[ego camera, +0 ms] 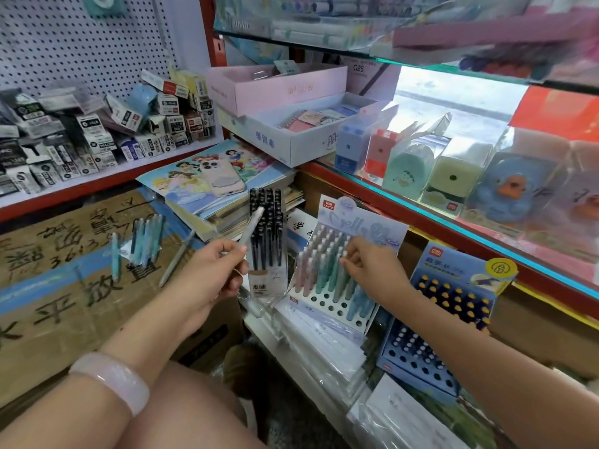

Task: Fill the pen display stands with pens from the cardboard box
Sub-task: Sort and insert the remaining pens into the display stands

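Note:
My left hand (212,270) grips a white pen (253,225) that points up and to the right. My right hand (372,267) pinches the top of a pastel pen standing in the pastel pen display stand (327,303), which holds several pink, green and blue pens and has open holes along its front. A pack of black pens (267,228) stands between my hands. Several loose pastel pens (146,241) and one grey pen (176,259) lie on the flat cardboard box (64,286) at the left. A blue display stand (453,306) with dark pens sits to the right.
A phone (220,176) lies on a stack of colouring books behind the pens. Open trays of notebooks (291,137) sit above. Boxed sharpeners and a duck toy (505,189) line the glass shelf at right. Small refill boxes (97,131) crowd the left shelf.

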`<state>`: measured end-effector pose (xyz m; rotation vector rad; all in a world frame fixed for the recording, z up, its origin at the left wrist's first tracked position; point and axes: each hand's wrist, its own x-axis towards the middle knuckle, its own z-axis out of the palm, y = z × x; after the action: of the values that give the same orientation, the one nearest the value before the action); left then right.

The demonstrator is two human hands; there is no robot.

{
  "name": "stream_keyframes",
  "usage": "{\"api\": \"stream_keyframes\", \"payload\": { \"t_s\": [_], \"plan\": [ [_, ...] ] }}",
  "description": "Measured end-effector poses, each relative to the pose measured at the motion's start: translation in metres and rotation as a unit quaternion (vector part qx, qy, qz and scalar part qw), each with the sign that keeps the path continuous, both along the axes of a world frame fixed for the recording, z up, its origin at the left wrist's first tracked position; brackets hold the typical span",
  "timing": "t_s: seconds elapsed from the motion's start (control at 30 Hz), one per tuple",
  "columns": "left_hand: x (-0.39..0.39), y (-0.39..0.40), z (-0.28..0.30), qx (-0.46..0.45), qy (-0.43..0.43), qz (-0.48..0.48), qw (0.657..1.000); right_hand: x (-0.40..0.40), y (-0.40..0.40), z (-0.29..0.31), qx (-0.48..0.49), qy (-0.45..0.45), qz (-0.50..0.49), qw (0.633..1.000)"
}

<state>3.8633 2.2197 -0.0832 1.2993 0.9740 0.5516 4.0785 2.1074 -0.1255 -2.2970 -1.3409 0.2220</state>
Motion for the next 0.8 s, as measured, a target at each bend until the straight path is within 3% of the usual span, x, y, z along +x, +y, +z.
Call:
{"api": "stream_keyframes", "payload": {
  "t_s": [0.37, 0.47, 0.57, 0.63, 0.7, 0.8],
  "plan": [
    [-0.003, -0.006, 0.005, -0.003, -0.023, -0.042, 0.999, -0.002, 0.009, 0.004, -0.151, -0.088, 0.014, 0.985],
    [-0.004, -0.009, 0.005, 0.014, -0.023, -0.063, 0.998, -0.008, 0.013, 0.021, -0.134, -0.074, 0.014, 0.988],
    [-0.003, -0.011, 0.006, 0.034, -0.015, -0.091, 0.995, -0.026, 0.018, 0.047, 0.021, 0.044, 0.049, 0.998],
    [-0.002, -0.012, 0.007, 0.040, -0.014, -0.108, 0.993, -0.041, 0.022, 0.064, 0.108, 0.153, 0.080, 0.979],
    [-0.001, -0.015, 0.008, 0.043, -0.020, -0.118, 0.992, -0.052, 0.026, 0.075, 0.144, 0.236, 0.087, 0.957],
    [0.001, -0.019, 0.008, 0.043, -0.024, -0.124, 0.991, -0.059, 0.032, 0.080, 0.153, 0.290, 0.076, 0.942]
  ]
}}
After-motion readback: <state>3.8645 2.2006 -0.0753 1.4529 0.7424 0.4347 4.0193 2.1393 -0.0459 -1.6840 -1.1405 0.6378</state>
